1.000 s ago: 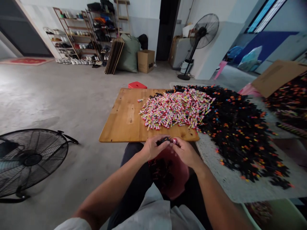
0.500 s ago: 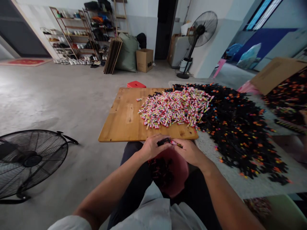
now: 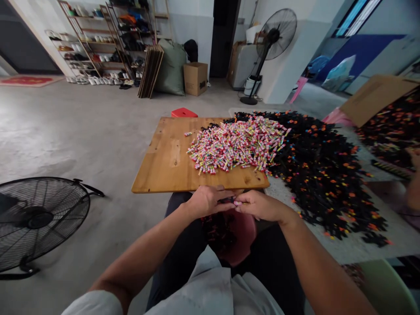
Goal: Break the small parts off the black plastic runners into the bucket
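My left hand (image 3: 206, 201) is closed around a small black plastic piece (image 3: 227, 200), mostly hidden by the fingers, near the front edge of the wooden board (image 3: 157, 162). Meeting it from the other side, my right hand (image 3: 262, 204) pinches a small printed tube (image 3: 237, 203) against the black piece's end. Whether the two are joined, I cannot tell. Below both hands a pink basin (image 3: 246, 232) sits between my knees, with dark pieces (image 3: 217, 232) inside. A heap of pink, white and yellow printed tubes (image 3: 236, 144) lies on the board just beyond.
Black pieces with orange and yellow ends (image 3: 328, 175) cover much of the grey table (image 3: 354, 253) at right. Another person's arm (image 3: 414, 188) shows at the right edge. A floor fan (image 3: 42, 218) stands at left, a red stool (image 3: 183, 113) behind the board.
My hands have shifted; the black piece and a yellow-and-black item by the right fingers showed more before. Another person's arm has come into view at right. The view has tilted slightly.
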